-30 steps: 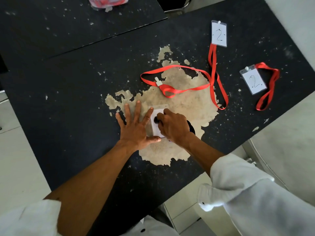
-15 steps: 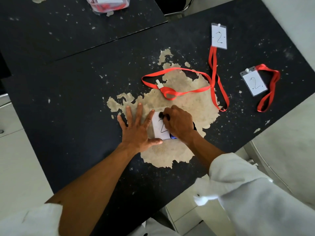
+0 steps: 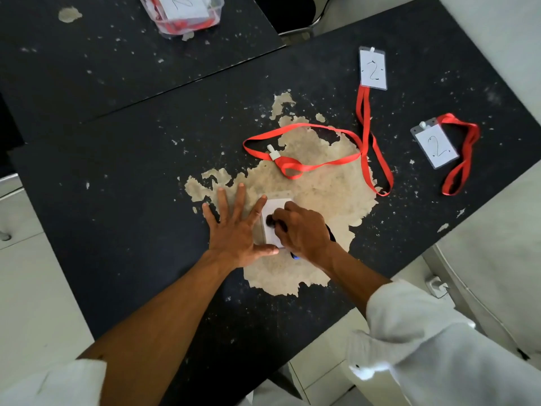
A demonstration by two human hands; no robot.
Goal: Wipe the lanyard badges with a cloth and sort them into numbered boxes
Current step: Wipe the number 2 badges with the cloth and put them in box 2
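At tabletop (image 3: pixel 117 200) centre, right hand (image 3: pixel 304 232) clenching cloth (image 3: pixel 270 221) slid back across badge (image 3: pixel 276 205); left hand (image 3: pixel 234 232), flat, pins it. Wipe ongoing, sorting TBD.

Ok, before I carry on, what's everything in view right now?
Wiped badge: one, white card in a clear holder, on the near table's worn patch.
Far badge: one, white, marked 2, red lanyard, far right.
Right badge: one, white, marked 2, red lanyard, right edge.
Loose lanyard: one, red, white clip, beyond the hands.
Cloth: one, black, on the wiped badge.
Plastic box: one, clear, labelled 2, on the far table.
Tables: two, black, peeling.
Sleeves: two, white, bottom corners.
Left hand: flat beside the wiped badge.
Right hand: grips the cloth.
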